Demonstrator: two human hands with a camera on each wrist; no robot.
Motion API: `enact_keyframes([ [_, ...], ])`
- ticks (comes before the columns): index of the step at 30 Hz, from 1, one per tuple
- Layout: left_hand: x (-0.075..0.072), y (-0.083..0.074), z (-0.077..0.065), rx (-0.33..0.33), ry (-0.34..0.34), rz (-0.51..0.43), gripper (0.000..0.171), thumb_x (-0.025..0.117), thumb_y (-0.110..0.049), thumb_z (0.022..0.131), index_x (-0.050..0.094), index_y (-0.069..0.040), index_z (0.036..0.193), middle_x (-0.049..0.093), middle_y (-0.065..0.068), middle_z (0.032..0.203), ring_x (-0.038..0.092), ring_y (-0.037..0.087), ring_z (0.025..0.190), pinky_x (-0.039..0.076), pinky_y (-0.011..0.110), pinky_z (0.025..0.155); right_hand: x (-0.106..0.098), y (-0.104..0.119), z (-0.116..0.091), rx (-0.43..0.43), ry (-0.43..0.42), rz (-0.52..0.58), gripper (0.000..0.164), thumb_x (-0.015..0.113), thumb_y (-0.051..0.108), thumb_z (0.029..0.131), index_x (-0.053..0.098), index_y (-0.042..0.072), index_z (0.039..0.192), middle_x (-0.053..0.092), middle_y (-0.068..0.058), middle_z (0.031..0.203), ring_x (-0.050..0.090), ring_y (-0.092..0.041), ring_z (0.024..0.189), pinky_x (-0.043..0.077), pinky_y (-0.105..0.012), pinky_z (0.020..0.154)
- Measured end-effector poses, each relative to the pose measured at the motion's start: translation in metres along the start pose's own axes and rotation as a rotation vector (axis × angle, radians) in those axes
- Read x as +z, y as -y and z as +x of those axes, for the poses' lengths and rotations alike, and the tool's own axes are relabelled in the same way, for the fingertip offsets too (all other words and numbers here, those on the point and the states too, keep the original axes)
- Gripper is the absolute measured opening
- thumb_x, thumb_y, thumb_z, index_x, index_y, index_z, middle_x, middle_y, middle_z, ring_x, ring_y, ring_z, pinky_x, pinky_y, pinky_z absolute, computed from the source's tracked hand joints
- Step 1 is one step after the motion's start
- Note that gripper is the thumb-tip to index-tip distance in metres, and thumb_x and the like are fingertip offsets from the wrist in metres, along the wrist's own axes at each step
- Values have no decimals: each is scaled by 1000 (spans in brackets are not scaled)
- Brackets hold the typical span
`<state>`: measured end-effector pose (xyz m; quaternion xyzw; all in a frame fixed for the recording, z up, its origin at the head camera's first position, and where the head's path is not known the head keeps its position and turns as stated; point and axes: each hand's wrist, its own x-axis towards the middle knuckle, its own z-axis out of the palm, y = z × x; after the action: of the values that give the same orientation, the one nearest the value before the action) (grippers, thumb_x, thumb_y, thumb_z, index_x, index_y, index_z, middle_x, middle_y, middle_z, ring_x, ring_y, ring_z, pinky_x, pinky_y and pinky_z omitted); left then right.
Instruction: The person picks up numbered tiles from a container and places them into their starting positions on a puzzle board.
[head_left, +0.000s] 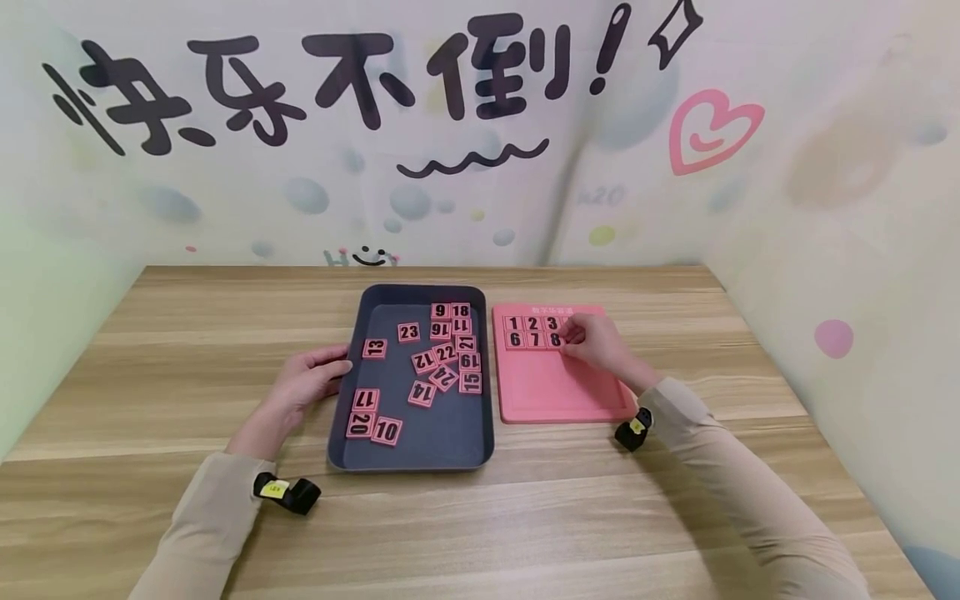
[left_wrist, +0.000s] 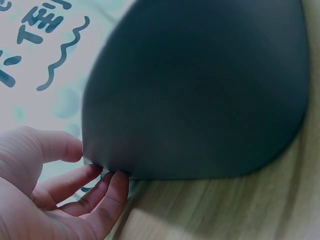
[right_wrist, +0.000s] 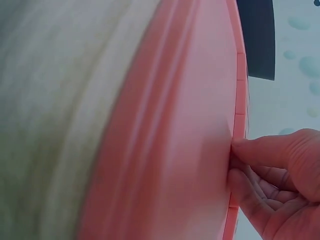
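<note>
My left hand (head_left: 306, 379) holds the left rim of a dark grey tray (head_left: 427, 454), thumb at the edge and fingertips against its outer wall (left_wrist: 200, 125). Loose pink number tiles lie in the tray, among them the 13 tile (head_left: 375, 348), the 23 tile (head_left: 408, 332) and the 10 tile (head_left: 387, 431). On a pink number puzzle board (head_left: 555, 383), my right hand (head_left: 598, 343) pinches the 8 tile (head_left: 553, 339) at its right side. The right wrist view has the thumb and a finger (right_wrist: 245, 192) at the tile row. This hand hides the top row's right end.
The board stands just right of the tray on a wood-grain table (head_left: 465, 525). Behind them rises a printed wall (head_left: 300, 208) with large black characters. Black wrist cameras sit on both sleeves, the right one (head_left: 633, 429) near the board's lower right corner.
</note>
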<state>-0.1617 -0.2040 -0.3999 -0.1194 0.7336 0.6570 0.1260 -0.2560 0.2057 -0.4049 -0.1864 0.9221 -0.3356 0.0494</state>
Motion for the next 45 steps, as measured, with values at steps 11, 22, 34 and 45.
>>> enact_keyframes([
  [11, 1, -2, 0, 2, -8, 1, 49, 54, -9, 93, 40, 4, 139, 39, 24, 141, 59, -2, 85, 51, 17, 75, -5, 5, 2, -41, -9, -24, 19, 73, -8, 72, 62, -9, 87, 64, -18, 82, 61, -29, 77, 54, -36, 70],
  [22, 0, 0, 0, -3, -7, 5, 50, 54, -9, 93, 40, 3, 139, 38, 24, 142, 59, -2, 85, 50, 16, 76, -7, 60, 27, 25, 5, -7, 27, 70, 8, 82, 62, -5, 104, 65, -16, 95, 60, -27, 88, 51, -38, 76],
  [34, 2, -3, -1, -2, -11, 7, 50, 54, -10, 94, 40, 3, 139, 38, 24, 141, 59, -2, 85, 50, 16, 75, 34, 116, 72, -64, 53, 60, 25, 69, 8, 85, 64, -4, 106, 64, -12, 96, 59, -21, 88, 51, -29, 76],
  [45, 2, -4, -1, 0, -9, 15, 49, 54, -9, 94, 40, 3, 139, 39, 24, 141, 58, -1, 86, 50, 16, 75, 69, 142, 99, 14, 142, 13, 29, 67, 12, 87, 65, 0, 114, 65, -10, 106, 59, -19, 95, 50, -30, 83],
])
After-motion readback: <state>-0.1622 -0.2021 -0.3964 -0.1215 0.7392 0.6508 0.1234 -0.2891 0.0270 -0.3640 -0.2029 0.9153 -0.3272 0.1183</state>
